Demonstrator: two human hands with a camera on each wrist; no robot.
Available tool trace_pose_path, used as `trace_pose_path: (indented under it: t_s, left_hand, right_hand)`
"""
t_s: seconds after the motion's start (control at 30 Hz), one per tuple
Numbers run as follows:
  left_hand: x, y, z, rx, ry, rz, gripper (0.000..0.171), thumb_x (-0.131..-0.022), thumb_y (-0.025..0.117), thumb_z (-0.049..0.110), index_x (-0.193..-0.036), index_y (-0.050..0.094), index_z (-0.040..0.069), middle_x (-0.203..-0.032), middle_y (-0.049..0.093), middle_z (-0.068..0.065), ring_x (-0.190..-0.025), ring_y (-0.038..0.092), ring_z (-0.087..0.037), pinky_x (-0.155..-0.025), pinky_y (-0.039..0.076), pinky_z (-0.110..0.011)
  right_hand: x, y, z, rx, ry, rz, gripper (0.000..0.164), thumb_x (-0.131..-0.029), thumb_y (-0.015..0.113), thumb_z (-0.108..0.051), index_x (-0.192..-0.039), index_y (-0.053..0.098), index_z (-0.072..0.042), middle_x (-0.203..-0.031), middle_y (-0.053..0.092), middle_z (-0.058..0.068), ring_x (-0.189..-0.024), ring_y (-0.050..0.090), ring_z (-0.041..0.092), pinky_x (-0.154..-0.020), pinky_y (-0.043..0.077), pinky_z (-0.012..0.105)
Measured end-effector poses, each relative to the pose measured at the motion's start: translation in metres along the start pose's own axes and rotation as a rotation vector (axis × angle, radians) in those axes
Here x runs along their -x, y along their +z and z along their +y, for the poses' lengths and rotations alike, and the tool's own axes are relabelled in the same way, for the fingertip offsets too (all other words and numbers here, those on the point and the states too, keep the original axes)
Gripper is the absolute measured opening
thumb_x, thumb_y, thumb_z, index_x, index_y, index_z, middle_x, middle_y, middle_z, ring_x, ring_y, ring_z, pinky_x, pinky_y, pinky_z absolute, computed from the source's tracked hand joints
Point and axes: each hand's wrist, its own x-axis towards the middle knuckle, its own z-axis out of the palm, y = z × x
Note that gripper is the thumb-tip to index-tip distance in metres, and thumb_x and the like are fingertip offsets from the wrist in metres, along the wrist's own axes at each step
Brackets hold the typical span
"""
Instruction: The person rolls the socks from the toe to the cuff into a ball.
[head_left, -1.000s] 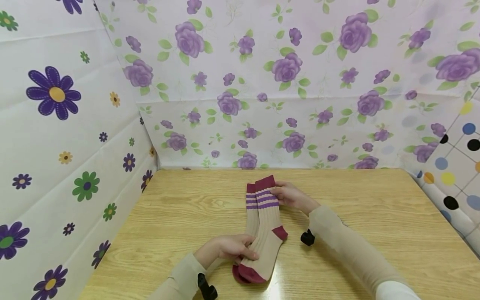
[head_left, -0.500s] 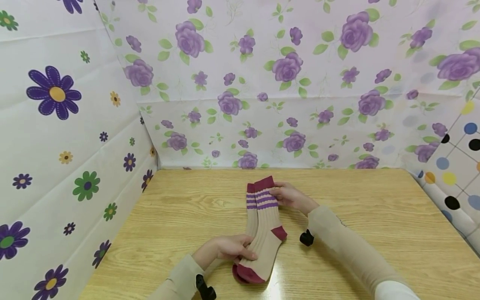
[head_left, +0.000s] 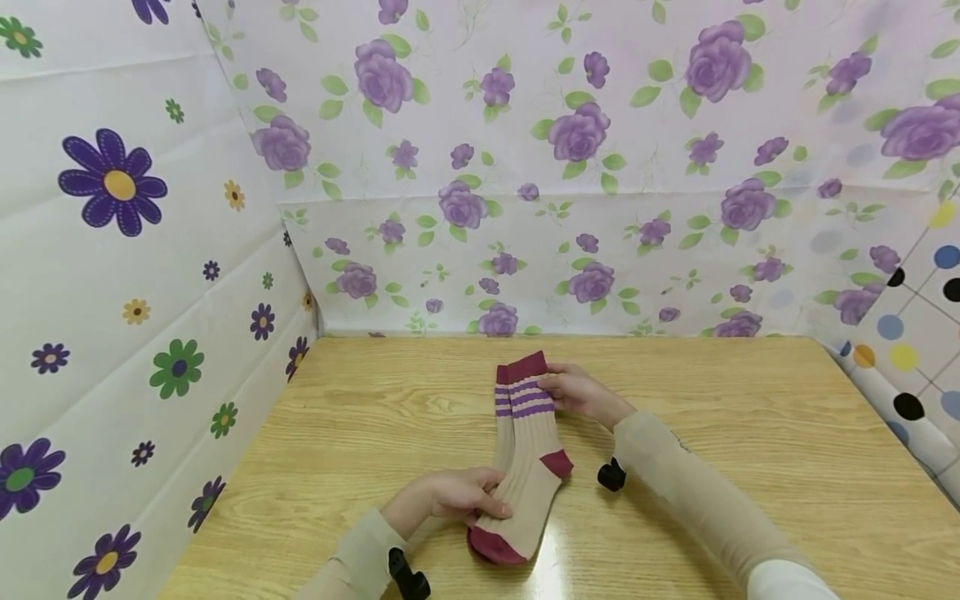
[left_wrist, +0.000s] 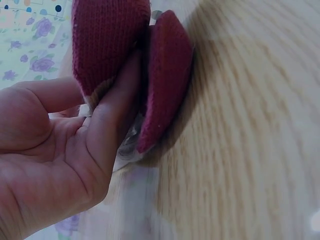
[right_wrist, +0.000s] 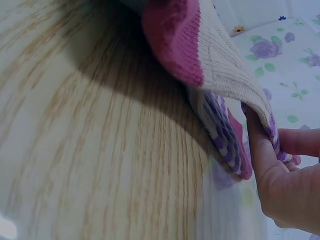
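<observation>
Two beige ribbed socks with maroon toes and cuffs and purple stripes lie one over the other in the head view. The upper sock (head_left: 534, 492) covers most of the lower sock (head_left: 503, 437), whose striped cuff shows at the left. My left hand (head_left: 463, 493) pinches the upper sock near its toe, thumb on top. In the left wrist view, its fingers pass between the upper toe (left_wrist: 110, 40) and the lower toe (left_wrist: 171, 75). My right hand (head_left: 581, 390) pinches the upper sock's striped leg below the cuff. The right wrist view shows the lower sock's cuff (right_wrist: 225, 137) beneath, apart from those fingers.
The socks are on a wood-grain table (head_left: 360, 417). A purple-rose sheet (head_left: 637, 167) hangs behind its back edge. A daisy-print sheet (head_left: 150, 283) stands at the left and a dotted sheet (head_left: 922, 325) at the right. Small black cameras (head_left: 612, 475) are worn at both wrists.
The upper sock's cuff has shifted slightly left with my right hand. The lower sock's toe is now almost hidden under the upper one. Both hands keep their hold.
</observation>
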Motion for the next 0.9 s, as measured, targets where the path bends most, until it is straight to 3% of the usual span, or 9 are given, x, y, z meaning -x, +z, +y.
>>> trace_pose_path:
  t_s: [0.2, 0.53, 0.9]
  left_hand:
    - [0.004, -0.002, 0.001, -0.010, -0.010, 0.019, 0.019, -0.096, 0.053, 0.004, -0.115, 0.051, 0.004, -0.087, 0.064, 0.004, -0.079, 0.060, -0.004, -0.065, 0.051, -0.018]
    - [0.009, -0.005, -0.002, -0.009, 0.003, 0.019, 0.015, -0.096, 0.053, 0.004, -0.110, 0.054, 0.003, -0.084, 0.064, 0.005, -0.076, 0.059, -0.003, -0.063, 0.049, -0.017]
    - [0.014, -0.011, -0.006, 0.000, 0.011, 0.058, 0.016, -0.095, 0.054, 0.003, -0.110, 0.057, 0.000, -0.083, 0.065, 0.005, -0.076, 0.060, -0.002, -0.063, 0.050, -0.017]
  right_hand:
    - [-0.002, 0.002, 0.000, -0.035, -0.010, -0.023, 0.052, -0.099, 0.048, -0.004, -0.147, 0.030, 0.003, -0.099, 0.069, 0.003, -0.089, 0.067, 0.013, -0.080, 0.056, 0.030]
    - [-0.006, 0.008, 0.000, -0.038, -0.012, -0.022, 0.055, -0.099, 0.048, -0.005, -0.149, 0.026, 0.004, -0.110, 0.066, 0.009, -0.092, 0.066, 0.014, -0.083, 0.055, 0.030]
    - [-0.015, 0.019, -0.003, -0.043, -0.018, 0.006, 0.053, -0.099, 0.048, -0.005, -0.148, 0.028, 0.002, -0.109, 0.064, 0.008, -0.089, 0.064, 0.011, -0.077, 0.055, 0.026]
